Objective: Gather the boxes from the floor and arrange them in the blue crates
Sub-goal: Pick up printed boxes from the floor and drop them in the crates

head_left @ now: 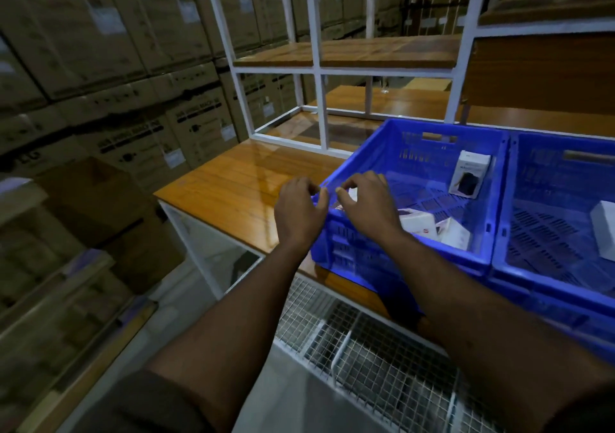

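Head view: two bare hands hover at the near-left corner of a blue crate on a wooden table. Left hand sits just outside the corner, right hand just inside; both have loosely curled, empty fingers. Inside lie small white boxes (one upright box against the far-right wall). Touching the crate's right side, a second crate holds another box.

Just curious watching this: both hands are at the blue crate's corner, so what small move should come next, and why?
Probably draw both hands back for more boxes: they look empty, and a few small boxes already lie in the crate.
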Demonstrator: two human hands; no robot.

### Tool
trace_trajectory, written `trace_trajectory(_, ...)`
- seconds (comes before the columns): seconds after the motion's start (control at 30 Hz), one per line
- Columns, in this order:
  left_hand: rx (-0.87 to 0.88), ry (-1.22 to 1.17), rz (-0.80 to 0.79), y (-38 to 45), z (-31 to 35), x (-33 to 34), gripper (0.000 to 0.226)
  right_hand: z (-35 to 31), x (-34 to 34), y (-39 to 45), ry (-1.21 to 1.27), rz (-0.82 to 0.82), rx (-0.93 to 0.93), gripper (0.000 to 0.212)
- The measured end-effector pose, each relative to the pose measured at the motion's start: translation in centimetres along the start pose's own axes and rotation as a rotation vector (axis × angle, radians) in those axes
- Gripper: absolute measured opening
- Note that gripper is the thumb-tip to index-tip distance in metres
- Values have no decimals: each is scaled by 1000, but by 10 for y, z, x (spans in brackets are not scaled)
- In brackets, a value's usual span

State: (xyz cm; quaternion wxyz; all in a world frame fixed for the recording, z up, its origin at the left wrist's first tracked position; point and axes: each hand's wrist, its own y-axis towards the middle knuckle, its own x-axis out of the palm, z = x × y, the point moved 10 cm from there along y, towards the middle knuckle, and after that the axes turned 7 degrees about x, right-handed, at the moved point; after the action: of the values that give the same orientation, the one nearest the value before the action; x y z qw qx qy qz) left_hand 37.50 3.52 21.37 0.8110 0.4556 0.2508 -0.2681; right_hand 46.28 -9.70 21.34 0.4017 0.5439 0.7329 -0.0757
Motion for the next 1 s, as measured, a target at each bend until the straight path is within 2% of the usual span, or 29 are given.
trace_trajectory(0.1, -134, 20, 5, -15, -29, -20, 31, -28, 21, -11, 41, -32, -79, 17)
trace_trajectory(0.2, -191, 98, -39, -30, -59, -42, 39, -59, 46, -27, 35, -60, -155, 17)
trace_trajectory(0.43, -357, 236, -76, -91, -134, -117, 39, -128, 123, -79, 0, -224, -206, 23)
trace_trajectory(0.73, -721, 327, -53, -286, -252, -250, 39, -232, 251, -237, -22, -610, -261, 25)
trace_trajectory(0.9, -897, 359, -3, -413, -288, -346, 40, -297, 313, -369, -14, -818, -330, 30)
trace_trajectory(1.0, -992, 383, 33, -486, -299, -400, 43, -339, 337, -447, -13, -889, -425, 31)
